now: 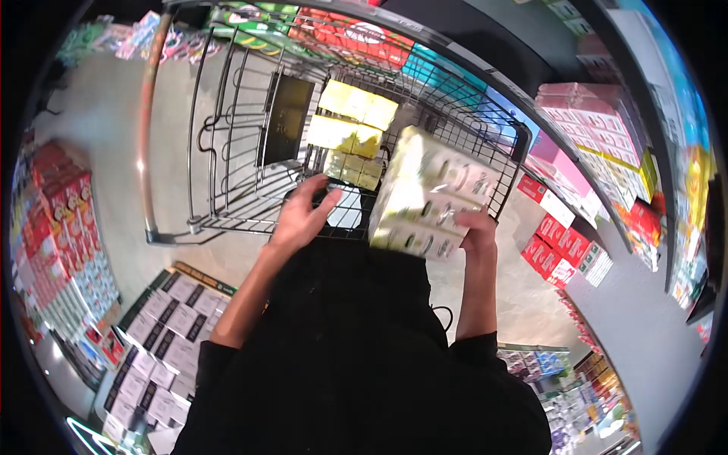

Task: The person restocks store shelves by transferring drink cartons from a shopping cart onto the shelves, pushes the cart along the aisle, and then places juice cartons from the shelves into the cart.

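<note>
My right hand (478,230) grips the lower right edge of a pale green and white multipack of cartons (428,193), tilted and a little blurred above the near right part of a wire shopping cart (227,220). My left hand (299,216) is beside the near end of the cart, fingers apart, holding nothing. Just beyond it, several yellow packs (353,114) stand in rows inside the cart. A flat white item (346,208) shows between my left hand and the multipack. The multipack hides part of the cart's inside.
On the right, a shelf holds stacked pink and white cartons (588,114), with red packs (557,246) lower down. Stacked white boxes (163,341) stand at lower left, and red packages (64,189) at far left. Green and red packs (349,34) line the far side.
</note>
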Demonstrator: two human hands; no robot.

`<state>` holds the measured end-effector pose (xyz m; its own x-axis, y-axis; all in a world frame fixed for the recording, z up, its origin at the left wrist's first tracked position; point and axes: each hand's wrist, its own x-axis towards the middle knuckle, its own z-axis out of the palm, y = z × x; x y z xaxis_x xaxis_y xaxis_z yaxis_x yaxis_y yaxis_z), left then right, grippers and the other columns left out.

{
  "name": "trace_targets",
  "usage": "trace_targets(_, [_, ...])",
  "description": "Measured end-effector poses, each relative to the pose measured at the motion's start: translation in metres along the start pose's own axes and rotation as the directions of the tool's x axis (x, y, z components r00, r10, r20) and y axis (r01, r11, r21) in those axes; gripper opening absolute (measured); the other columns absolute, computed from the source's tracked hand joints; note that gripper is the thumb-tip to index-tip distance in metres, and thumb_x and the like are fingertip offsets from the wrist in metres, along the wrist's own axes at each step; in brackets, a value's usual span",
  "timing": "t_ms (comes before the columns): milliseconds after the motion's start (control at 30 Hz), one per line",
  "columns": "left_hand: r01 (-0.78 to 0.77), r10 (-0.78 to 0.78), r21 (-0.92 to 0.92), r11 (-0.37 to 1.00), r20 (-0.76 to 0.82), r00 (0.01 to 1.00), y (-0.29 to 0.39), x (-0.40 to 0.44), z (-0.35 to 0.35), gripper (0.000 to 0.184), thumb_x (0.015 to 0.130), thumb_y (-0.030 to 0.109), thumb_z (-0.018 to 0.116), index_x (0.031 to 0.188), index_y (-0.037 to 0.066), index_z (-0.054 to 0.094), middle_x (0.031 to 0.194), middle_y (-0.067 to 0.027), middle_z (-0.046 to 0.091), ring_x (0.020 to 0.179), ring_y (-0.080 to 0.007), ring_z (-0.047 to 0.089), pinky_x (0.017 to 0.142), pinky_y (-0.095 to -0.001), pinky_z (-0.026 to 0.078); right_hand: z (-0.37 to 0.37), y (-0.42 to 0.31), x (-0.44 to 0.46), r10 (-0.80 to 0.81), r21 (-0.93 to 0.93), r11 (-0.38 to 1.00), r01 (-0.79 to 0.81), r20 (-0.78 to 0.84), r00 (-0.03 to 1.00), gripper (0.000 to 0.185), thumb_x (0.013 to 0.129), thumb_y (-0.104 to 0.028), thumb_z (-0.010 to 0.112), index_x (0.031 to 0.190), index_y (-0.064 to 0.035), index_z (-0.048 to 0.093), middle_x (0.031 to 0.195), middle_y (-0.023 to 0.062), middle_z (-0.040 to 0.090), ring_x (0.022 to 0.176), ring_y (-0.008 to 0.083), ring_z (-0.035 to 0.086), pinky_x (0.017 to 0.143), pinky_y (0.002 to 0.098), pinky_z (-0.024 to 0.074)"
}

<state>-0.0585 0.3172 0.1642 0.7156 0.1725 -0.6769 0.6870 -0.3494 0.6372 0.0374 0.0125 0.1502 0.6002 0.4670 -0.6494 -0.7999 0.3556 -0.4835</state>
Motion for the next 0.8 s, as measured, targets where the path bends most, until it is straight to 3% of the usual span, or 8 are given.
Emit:
trace_targets(67, [0.036, 0.164, -0.677, 0.735, 0.229, 0.959, 0.036, -0.007, 0.002, 0.078, 0.085, 0.053, 0.054, 0.136, -0.002, 0.03, 0.132, -0.0151, 0.045, 0.125, -0.0248, 0.039, 0.102, -0.0359, 0.032, 0.043, -0.009, -0.007, 0.011, 0.029, 1.0, -0.013, 0.048, 0.999, 0.078, 0.056, 0.0, 0.067, 0.128, 0.0036, 0.037, 0.116, 0.0157, 0.055, 0.107, 0.0256, 0.055, 0.093, 0.0364, 0.0432])
trace_targets(133, [0.018, 0.418, -0.872, 0.49, 0.253, 0.873, 0.061, -0.019, 0.006, 0.084, 0.083, 0.054, 0.056, 0.139, -0.001, 0.024, 0.134, -0.0128, 0.042, 0.126, -0.0225, 0.036, 0.104, -0.0373, 0.029, 0.071, -0.004, -0.005, 0.061, -0.054, 0.997, -0.052, 0.184, 0.981, 0.081, 0.055, -0.003, 0.07, 0.129, 0.0022, 0.036, 0.116, 0.0149, 0.056, 0.106, 0.0252, 0.055, 0.093, 0.036, 0.0425])
trace_targets(200, [0.031, 0.396, -0.882, 0.47, 0.242, 0.886, 0.063, -0.017, -0.01, 0.084, 0.079, 0.046, 0.066, 0.137, -0.001, 0.026, 0.131, -0.0116, 0.043, 0.121, -0.0211, 0.039, 0.102, -0.0358, 0.03, 0.085, 0.008, -0.003, 0.059, -0.046, 0.998, -0.051, 0.184, 0.981, 0.085, 0.055, -0.006, 0.073, 0.13, 0.0012, 0.034, 0.117, 0.0136, 0.054, 0.108, 0.0244, 0.054, 0.094, 0.0358, 0.0417])
trace_targets(267, [-0.157, 0.433, -0.77, 0.618, 0.167, 0.886, 0.082, -0.025, -0.026, 0.083, 0.074, 0.03, 0.074, 0.136, 0.0, 0.027, 0.128, -0.0117, 0.045, 0.12, -0.0209, 0.041, 0.101, -0.0358, 0.032, 0.1, 0.017, 0.0, 0.076, -0.047, 0.997, -0.068, 0.181, 0.981, 0.09, 0.054, -0.01, 0.077, 0.131, 0.0002, 0.033, 0.118, 0.0123, 0.053, 0.109, 0.0236, 0.052, 0.095, 0.0356, 0.0409])
trace_targets(333, [0.049, 0.253, -0.787, 0.615, 0.255, 0.933, 0.076, -0.025, -0.032, 0.076, 0.07, 0.006, 0.074, 0.133, 0.0, 0.031, 0.123, -0.0128, 0.05, 0.114, -0.0215, 0.048, 0.096, -0.0357, 0.04, 0.116, 0.019, 0.001, -0.041, -0.22, 0.971, 0.092, 0.225, 0.973, 0.099, 0.051, -0.016, 0.084, 0.132, -0.0014, 0.03, 0.121, 0.0104, 0.048, 0.113, 0.0216, 0.047, 0.096, 0.0355, 0.0395])
trace_targets(500, [-0.007, 0.228, -0.725, 0.688, 0.206, 0.952, 0.067, -0.029, -0.03, 0.075, 0.068, 0.002, 0.076, 0.13, -0.002, 0.033, 0.118, -0.0125, 0.053, 0.11, -0.0204, 0.051, 0.094, -0.0338, 0.042, 0.123, 0.029, -0.006, 0.024, -0.419, 0.907, 0.05, 0.169, 0.985, 0.1, 0.052, -0.009, 0.084, 0.133, -0.0019, 0.026, 0.122, 0.0106, 0.045, 0.115, 0.0215, 0.045, 0.097, 0.0366, 0.039])
trace_targets(600, [-0.113, 0.249, -0.688, 0.717, 0.101, 0.963, 0.069, -0.036, -0.02, 0.075, 0.066, 0.001, 0.077, 0.128, -0.003, 0.035, 0.115, -0.0118, 0.054, 0.109, -0.0197, 0.052, 0.093, -0.0336, 0.042, 0.123, 0.028, -0.012, 0.075, -0.324, 0.946, -0.028, 0.133, 0.988, 0.099, 0.053, -0.007, 0.083, 0.133, -0.0015, 0.026, 0.122, 0.0114, 0.047, 0.113, 0.0216, 0.048, 0.096, 0.0367, 0.0409])
trace_targets(800, [-0.03, 0.176, -0.739, 0.674, 0.122, 0.977, 0.08, -0.039, -0.014, 0.068, 0.065, 0.001, 0.075, 0.124, -0.002, 0.042, 0.113, -0.0123, 0.056, 0.104, -0.0203, 0.054, 0.091, -0.0335, 0.043, 0.122, 0.018, -0.017, 0.031, -0.369, 0.929, 0.011, 0.108, 0.994, 0.092, 0.057, -0.009, 0.081, 0.132, 0.0, 0.028, 0.123, 0.0122, 0.047, 0.114, 0.0218, 0.048, 0.096, 0.036, 0.0404])
